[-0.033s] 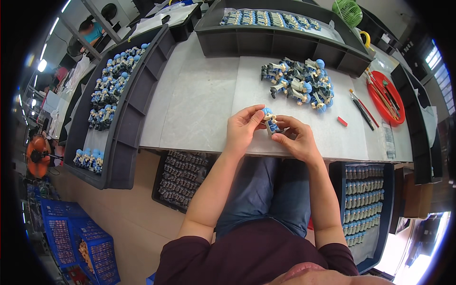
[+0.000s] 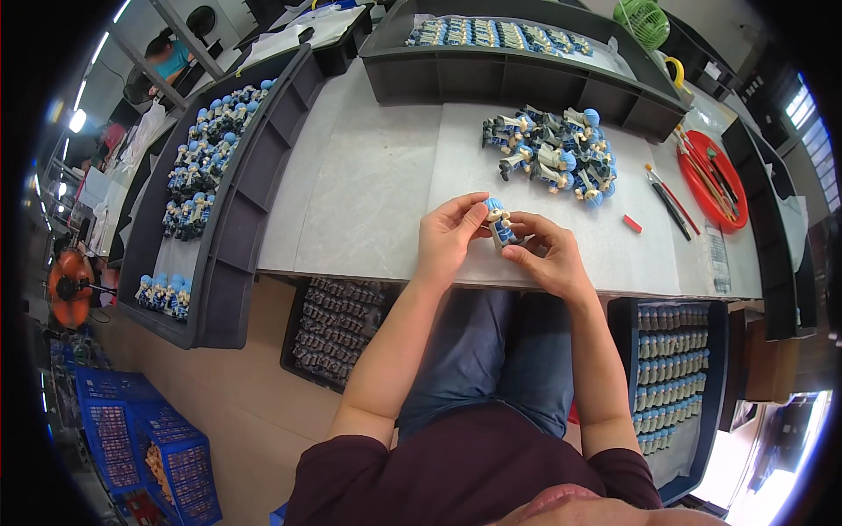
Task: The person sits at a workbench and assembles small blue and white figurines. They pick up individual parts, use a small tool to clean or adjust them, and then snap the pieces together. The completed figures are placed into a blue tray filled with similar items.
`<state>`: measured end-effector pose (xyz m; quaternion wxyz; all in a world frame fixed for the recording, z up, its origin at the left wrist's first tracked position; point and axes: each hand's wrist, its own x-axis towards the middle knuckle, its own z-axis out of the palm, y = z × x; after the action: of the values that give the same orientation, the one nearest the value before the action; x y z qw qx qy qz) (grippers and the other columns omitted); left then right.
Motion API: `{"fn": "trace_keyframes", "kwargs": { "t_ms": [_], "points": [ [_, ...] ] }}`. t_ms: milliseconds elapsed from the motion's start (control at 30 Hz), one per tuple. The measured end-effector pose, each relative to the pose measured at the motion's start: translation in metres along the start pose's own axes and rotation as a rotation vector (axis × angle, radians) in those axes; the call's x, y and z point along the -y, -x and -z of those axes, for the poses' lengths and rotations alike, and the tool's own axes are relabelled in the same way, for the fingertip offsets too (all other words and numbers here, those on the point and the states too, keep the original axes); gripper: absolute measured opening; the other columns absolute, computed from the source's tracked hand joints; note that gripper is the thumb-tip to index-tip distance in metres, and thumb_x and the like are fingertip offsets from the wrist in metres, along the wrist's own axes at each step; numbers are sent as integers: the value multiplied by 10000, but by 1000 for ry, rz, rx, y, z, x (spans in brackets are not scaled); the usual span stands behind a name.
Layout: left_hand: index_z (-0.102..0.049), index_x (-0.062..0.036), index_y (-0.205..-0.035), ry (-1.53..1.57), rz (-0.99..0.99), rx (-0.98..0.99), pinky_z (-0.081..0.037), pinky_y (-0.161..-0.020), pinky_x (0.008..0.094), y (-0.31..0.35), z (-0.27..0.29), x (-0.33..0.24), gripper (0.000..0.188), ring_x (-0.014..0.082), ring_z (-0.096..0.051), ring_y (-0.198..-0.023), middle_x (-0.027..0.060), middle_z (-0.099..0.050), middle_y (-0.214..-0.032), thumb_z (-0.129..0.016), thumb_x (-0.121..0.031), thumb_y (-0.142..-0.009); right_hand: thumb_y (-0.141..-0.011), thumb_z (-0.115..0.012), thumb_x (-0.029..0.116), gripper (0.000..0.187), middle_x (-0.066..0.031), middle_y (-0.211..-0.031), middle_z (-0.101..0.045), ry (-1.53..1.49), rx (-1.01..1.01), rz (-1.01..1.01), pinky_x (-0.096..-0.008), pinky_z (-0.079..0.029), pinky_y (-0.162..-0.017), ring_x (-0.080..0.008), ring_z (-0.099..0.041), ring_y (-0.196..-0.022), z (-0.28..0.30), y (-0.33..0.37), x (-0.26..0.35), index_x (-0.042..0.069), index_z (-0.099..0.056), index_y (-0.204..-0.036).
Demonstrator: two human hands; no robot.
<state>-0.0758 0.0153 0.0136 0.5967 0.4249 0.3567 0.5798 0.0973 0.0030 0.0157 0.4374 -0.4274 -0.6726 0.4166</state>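
Between my two hands, above the front edge of the table (image 2: 368, 210), is a small figurine (image 2: 501, 224) with a light-blue cap and blue-and-white clothes. It stands nearly upright, tilted a little. The thumb and fingers of my left hand (image 2: 452, 235) pinch it by the head. My right hand (image 2: 548, 252) grips its lower part from the other side. Beyond my hands lies a heap of similar figurines (image 2: 561, 158), jumbled together on the white tabletop. A small red block (image 2: 631, 224) rests to the right of the heap.
Dark crates of figurines stand at the left (image 2: 232, 197) and back (image 2: 517, 77). At the right are a red tray (image 2: 741, 206) of brushes and loose brushes (image 2: 671, 206). Lower crates flank my legs, one (image 2: 333, 329) left, one (image 2: 671, 377) right. Blue baskets (image 2: 145, 438) sit lower left.
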Motion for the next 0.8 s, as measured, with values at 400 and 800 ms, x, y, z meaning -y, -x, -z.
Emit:
{"fn": "trace_keyframes", "kwargs": {
  "t_ms": [400, 800],
  "points": [
    [-599, 15, -1093, 27, -21, 0, -524, -728, 266, -1, 1, 3, 248, 139, -614, -838, 81, -643, -948, -580, -123, -888, -737, -749, 136, 435, -76, -871, -656, -2, -10, -1, -204, -417, -553, -47, -462, -589, 0, -1, 0, 44, -590, -1131],
    [-592, 31, -1098, -100, -27, 22, -508, -777, 250, 0, -3, 3, 258, 126, -606, -871, 92, -643, -992, -606, -54, -855, -665, -708, -42, 422, -21, -834, -570, 0, -157, 77, -224, -469, -638, -103, -558, -780, -2, -2, -7, 37, -609, -1067]
  ]
}}
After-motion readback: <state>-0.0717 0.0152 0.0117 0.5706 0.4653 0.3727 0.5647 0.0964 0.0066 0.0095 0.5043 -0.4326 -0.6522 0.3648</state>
